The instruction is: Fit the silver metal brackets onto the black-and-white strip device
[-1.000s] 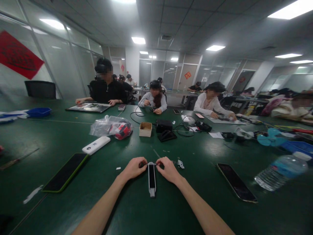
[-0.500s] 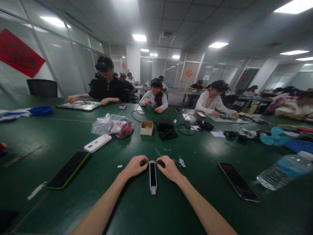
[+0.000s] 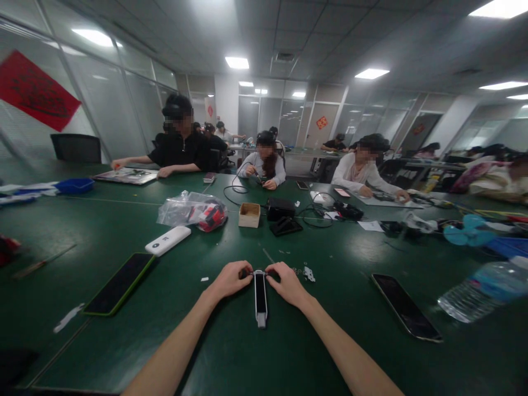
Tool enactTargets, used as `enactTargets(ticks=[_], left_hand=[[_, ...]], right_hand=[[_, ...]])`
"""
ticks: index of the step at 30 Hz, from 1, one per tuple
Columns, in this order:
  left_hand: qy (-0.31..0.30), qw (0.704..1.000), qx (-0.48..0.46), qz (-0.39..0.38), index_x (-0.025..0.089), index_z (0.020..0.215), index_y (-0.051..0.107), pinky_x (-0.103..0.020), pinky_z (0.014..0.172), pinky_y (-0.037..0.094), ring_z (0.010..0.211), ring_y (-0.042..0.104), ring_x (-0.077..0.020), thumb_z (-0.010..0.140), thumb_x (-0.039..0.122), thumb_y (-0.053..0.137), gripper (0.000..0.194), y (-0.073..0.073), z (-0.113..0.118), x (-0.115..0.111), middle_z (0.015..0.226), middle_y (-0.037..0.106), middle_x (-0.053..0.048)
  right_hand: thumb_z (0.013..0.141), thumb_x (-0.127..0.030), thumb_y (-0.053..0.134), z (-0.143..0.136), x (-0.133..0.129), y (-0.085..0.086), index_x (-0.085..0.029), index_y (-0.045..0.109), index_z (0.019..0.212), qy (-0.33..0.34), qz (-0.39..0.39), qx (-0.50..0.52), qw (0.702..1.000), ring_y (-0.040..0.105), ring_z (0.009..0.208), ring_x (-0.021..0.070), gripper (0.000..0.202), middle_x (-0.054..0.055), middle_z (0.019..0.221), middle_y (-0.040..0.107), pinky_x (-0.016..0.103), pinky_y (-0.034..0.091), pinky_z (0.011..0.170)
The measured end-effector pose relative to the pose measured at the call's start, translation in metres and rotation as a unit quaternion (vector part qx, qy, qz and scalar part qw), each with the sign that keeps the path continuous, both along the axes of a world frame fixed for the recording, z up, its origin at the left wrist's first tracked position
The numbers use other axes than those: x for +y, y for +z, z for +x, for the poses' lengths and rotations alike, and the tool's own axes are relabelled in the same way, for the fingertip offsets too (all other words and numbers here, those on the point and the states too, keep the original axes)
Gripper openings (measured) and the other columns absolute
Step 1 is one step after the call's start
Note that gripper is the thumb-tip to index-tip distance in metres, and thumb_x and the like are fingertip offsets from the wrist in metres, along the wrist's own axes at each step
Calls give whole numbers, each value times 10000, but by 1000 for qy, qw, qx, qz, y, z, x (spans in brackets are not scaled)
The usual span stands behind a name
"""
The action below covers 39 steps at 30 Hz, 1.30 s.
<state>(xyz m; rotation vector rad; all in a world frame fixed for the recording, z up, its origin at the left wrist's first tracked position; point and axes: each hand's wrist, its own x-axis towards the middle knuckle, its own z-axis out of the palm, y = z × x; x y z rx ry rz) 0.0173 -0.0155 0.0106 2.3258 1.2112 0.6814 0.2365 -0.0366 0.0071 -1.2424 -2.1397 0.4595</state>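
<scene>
Left hand (image 3: pixel 235 279) and right hand (image 3: pixel 285 281), grips clamped on a slim device (image 3: pixel 260 295) (far end).

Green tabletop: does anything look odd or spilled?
Perhaps the ragged white strip at left, resembling torn scrap, and the small pale pieces lying loose beside the right hand. The white-rimmed black device between it and the left hand looks straight; no spill shows.

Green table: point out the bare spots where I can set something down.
Bare: between the left hand and the green-edged phone, apart from a small white piece; and between the white parts beside the right hand and the dark phone. Crowded: farther off, around the plastic bag and open box.
</scene>
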Motion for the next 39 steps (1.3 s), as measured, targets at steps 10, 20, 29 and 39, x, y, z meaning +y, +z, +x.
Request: enactTargets(ticks=[10,20,29,39], left_hand=[[-1,1000,12,-9,175,883,645,-221,605,408,673,544,-140,793,282,543,172,8,1,-3,753,619,-7],[2,1000,18,-10,172,887,645,-222,600,402,673,537,-141,800,294,534,186,9,1,-4,740,610,-6],[8,1000,19,-2,170,865,644,-223,601,393,644,527,-131,789,258,550,150,7,2,-2,726,608,1],[6,1000,21,-18,175,866,641,-224,602,397,657,533,-137,800,294,518,184,6,2,1,759,627,-9]], right_hand=[[828,-180,552,0,-1,2,-187,631,943,5,-1,-2,1000,564,885,187,140,48,908,639,329,467,786],[829,-161,548,1,-3,10,-179,629,944,3,13,-19,1000,567,886,191,142,59,920,636,342,470,798],[800,-187,596,2,-2,12,-184,630,966,4,23,-46,999,562,926,213,169,68,952,638,366,460,826],[829,-236,530,90,16,43,-192,657,878,-138,71,-81,985,566,839,192,143,47,864,660,333,431,780]])
